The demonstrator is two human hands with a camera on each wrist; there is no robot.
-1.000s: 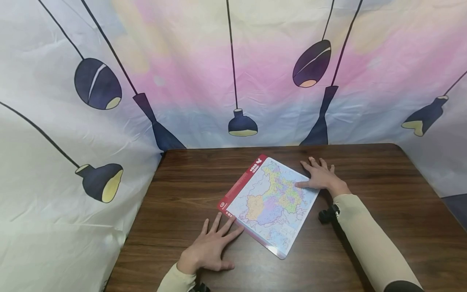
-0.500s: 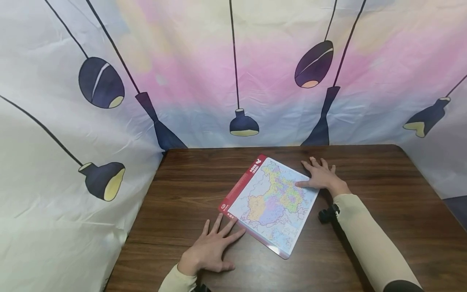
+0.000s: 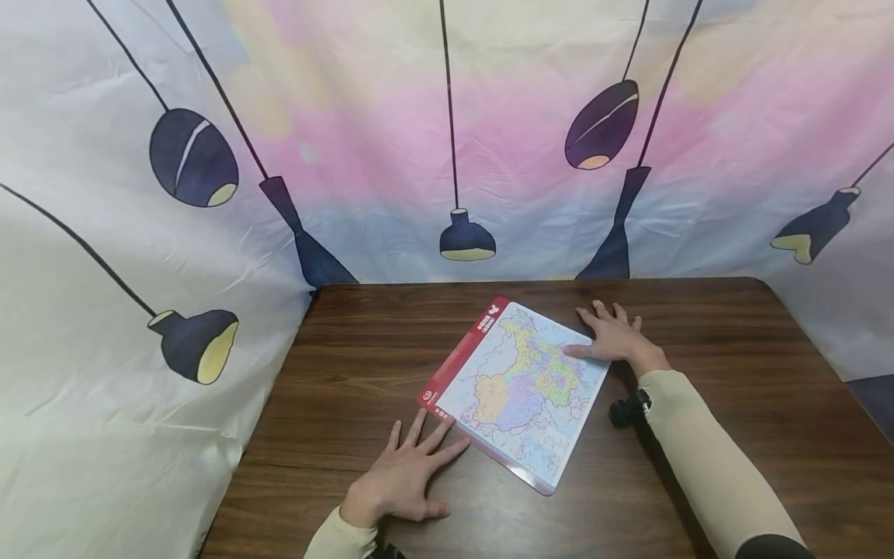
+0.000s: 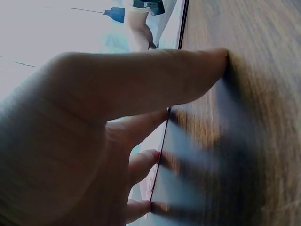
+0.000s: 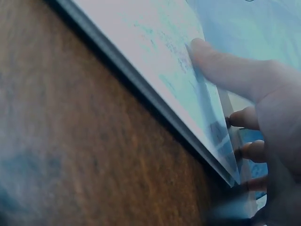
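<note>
Now both hands flat: left hand (image 3: 401, 481), right hand (image 3: 615, 338) touching map board (image 3: 520, 388).

A glossy printed map board (image 3: 520, 388) lies on a smooth dark wood-grain table (image 3: 349, 373) before wrinkled cloth (image 3: 105, 466).

Head view evenly and brightly lit, diffuse, sharp at centre. Wide-angle bowing at edges of backdrop (image 3: 447, 116). Soft sheen on counter (image 3: 733, 373), faint shadows beside hands. Left wrist view overexposed at top, fingers (image 4: 141, 82) out of focus, dark blurred shadows beneath. Right wrist view soft throughout, bluish cast, foreground smeared.
</note>
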